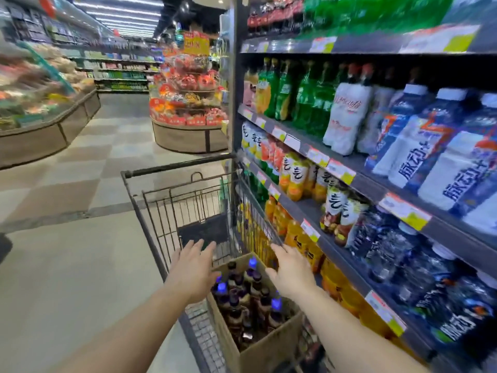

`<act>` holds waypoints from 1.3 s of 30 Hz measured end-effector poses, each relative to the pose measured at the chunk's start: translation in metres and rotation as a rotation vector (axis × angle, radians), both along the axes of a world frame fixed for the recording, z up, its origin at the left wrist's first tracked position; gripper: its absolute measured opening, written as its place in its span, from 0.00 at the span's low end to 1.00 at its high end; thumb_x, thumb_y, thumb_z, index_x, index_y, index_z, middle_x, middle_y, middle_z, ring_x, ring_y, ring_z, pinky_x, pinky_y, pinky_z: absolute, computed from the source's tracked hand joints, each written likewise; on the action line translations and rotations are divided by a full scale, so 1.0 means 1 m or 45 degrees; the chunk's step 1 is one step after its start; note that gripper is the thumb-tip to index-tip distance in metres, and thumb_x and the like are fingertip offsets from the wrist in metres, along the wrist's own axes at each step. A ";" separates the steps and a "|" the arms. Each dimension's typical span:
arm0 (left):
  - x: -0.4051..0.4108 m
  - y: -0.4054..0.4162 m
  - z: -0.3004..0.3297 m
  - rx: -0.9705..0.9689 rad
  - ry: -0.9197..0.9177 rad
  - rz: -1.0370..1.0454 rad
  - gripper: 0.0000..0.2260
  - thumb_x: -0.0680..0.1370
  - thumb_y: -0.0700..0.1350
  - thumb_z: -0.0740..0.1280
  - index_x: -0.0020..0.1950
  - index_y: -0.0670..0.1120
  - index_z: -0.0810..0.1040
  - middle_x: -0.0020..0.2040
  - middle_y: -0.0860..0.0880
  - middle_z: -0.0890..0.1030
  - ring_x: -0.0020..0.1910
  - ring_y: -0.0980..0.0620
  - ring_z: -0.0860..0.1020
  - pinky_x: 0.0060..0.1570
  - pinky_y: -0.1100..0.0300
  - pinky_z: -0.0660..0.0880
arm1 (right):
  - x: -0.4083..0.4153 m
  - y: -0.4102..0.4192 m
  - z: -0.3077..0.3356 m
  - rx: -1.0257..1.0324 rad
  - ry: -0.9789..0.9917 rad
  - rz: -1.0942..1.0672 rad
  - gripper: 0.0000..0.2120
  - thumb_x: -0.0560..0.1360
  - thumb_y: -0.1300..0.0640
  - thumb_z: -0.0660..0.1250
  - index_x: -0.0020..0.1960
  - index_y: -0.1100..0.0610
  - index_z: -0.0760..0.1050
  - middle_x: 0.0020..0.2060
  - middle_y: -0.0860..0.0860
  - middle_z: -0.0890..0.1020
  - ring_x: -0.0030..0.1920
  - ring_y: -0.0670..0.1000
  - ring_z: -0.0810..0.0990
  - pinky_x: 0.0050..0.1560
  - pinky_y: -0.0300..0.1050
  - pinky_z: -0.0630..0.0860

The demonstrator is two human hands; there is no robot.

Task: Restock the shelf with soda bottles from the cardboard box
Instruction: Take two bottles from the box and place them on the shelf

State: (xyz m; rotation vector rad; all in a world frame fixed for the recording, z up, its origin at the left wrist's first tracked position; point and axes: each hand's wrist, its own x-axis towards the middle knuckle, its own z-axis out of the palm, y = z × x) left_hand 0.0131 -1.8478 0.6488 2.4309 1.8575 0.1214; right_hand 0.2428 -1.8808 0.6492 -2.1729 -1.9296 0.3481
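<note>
An open cardboard box [265, 348] sits inside a wire shopping cart [166, 205] and holds several dark soda bottles [251, 300] with purple and black caps. My left hand [192, 267] hovers over the box's left edge, fingers spread, holding nothing. My right hand [291, 270] hovers over the box's right edge, also spread and empty. The drinks shelf [357, 181] rises just right of the cart, its tiers packed with bottles.
The cart stands tight against the shelf on the right. Open tiled floor [67, 265] lies to the left. A round promotional display [188, 103] stands ahead past the cart, and a produce counter [40, 111] runs along the far left.
</note>
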 end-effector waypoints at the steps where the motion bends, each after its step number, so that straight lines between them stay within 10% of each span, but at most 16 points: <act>1: 0.003 0.012 -0.007 -0.047 -0.006 -0.029 0.33 0.77 0.60 0.60 0.78 0.53 0.50 0.78 0.46 0.54 0.77 0.43 0.52 0.74 0.45 0.50 | 0.004 0.009 -0.006 -0.025 -0.006 -0.015 0.30 0.78 0.44 0.62 0.76 0.48 0.57 0.74 0.52 0.64 0.74 0.56 0.59 0.74 0.54 0.59; 27: -0.013 0.251 -0.221 -0.499 0.334 -1.066 0.32 0.74 0.61 0.63 0.75 0.59 0.53 0.77 0.46 0.55 0.76 0.44 0.51 0.75 0.48 0.50 | -0.122 0.119 -0.212 -0.393 0.355 -0.539 0.30 0.74 0.47 0.67 0.74 0.47 0.63 0.68 0.48 0.71 0.70 0.51 0.66 0.71 0.42 0.61; 39: -0.018 0.254 -0.268 -0.592 0.030 -0.858 0.26 0.71 0.56 0.70 0.68 0.62 0.69 0.77 0.51 0.53 0.74 0.48 0.54 0.73 0.55 0.55 | -0.138 0.136 -0.263 -0.438 0.190 -0.702 0.27 0.73 0.46 0.67 0.70 0.43 0.66 0.64 0.47 0.74 0.67 0.54 0.67 0.74 0.53 0.52</act>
